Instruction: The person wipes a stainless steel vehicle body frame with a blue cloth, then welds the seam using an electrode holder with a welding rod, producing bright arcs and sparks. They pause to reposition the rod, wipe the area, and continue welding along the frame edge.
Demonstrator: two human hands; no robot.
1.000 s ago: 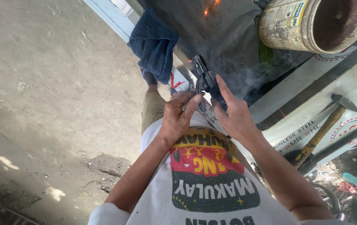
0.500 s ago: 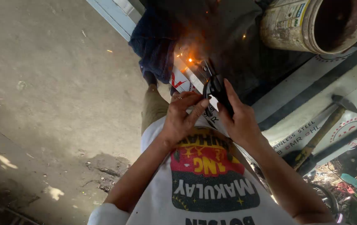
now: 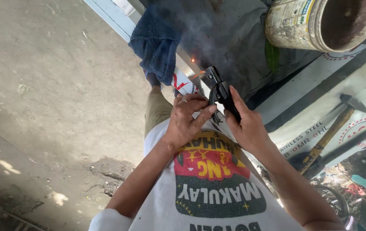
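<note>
My right hand point(image 3: 248, 124) grips a black welding electrode holder point(image 3: 218, 90), its tip pointing up toward a long metal bar point(image 3: 183, 79). My left hand point(image 3: 187, 117) closes against the holder from the left, a ring on one finger. A small orange glow point(image 3: 192, 60) sits on the bar just beyond the holder's tip, with grey smoke drifting above it. A blue cloth point(image 3: 155, 45) lies draped over the bar further up. I wear a white printed shirt and khaki trousers.
A rusty open metal can point(image 3: 324, 21) lies at the top right. A hammer with a wooden handle point(image 3: 332, 128) rests on printed white sheets point(image 3: 319, 90) to the right. Bare concrete floor point(image 3: 54, 85) fills the left. Coloured clutter sits at the bottom right.
A burst of sparks half a second ago has died to a small glow with smoke. The holder and both hands have shifted slightly up and right.
</note>
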